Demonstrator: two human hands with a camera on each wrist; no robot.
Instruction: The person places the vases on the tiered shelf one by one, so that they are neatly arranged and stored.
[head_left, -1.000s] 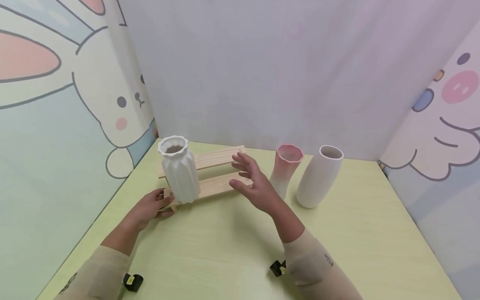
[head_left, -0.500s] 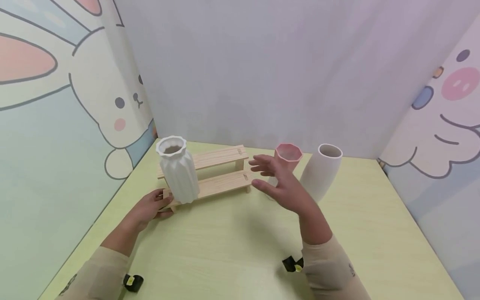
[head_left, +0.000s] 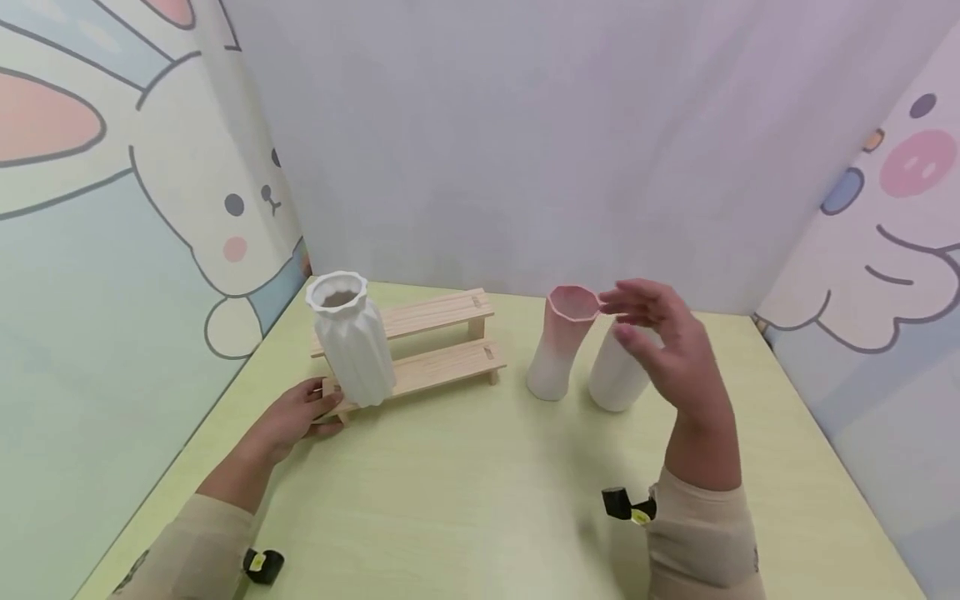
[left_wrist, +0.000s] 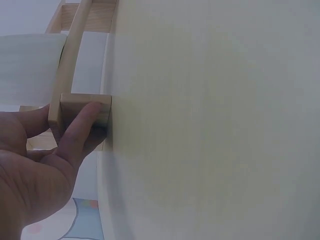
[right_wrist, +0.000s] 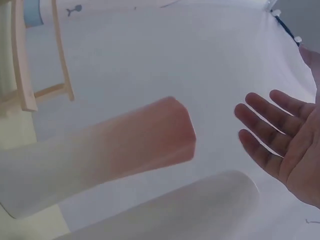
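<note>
- Placement of vases on the two-tier wooden shelf (head_left: pixel 442 368) is judged to be the step in hand; the white pleated vase (head_left: pixel 356 354) is stood on the lower tier, just to the right of the left hand (head_left: pixel 292 419).
- The shelf's left end is gripped by the left hand, with fingers curled about its leg.
- Nothing is held by the right hand (head_left: pixel 667 350); its fingers are spread apart, and no vase is touched.
- To its left, the pink-to-white vase (head_left: pixel 555 354) is set on the table (head_left: pixel 450 500); behind it, the plain white vase (head_left: pixel 615 379) is partly hidden.
- For the next move, a closing of the right fingers round one of these two seems called for; which one cannot be told.
- Should the plain white vase be chosen, the straight way leftward to the shelf is obstructed by the pink-to-white vase.
- Beyond both hands, the table is backed by a pale curtain (head_left: pixel 480 150).
</note>
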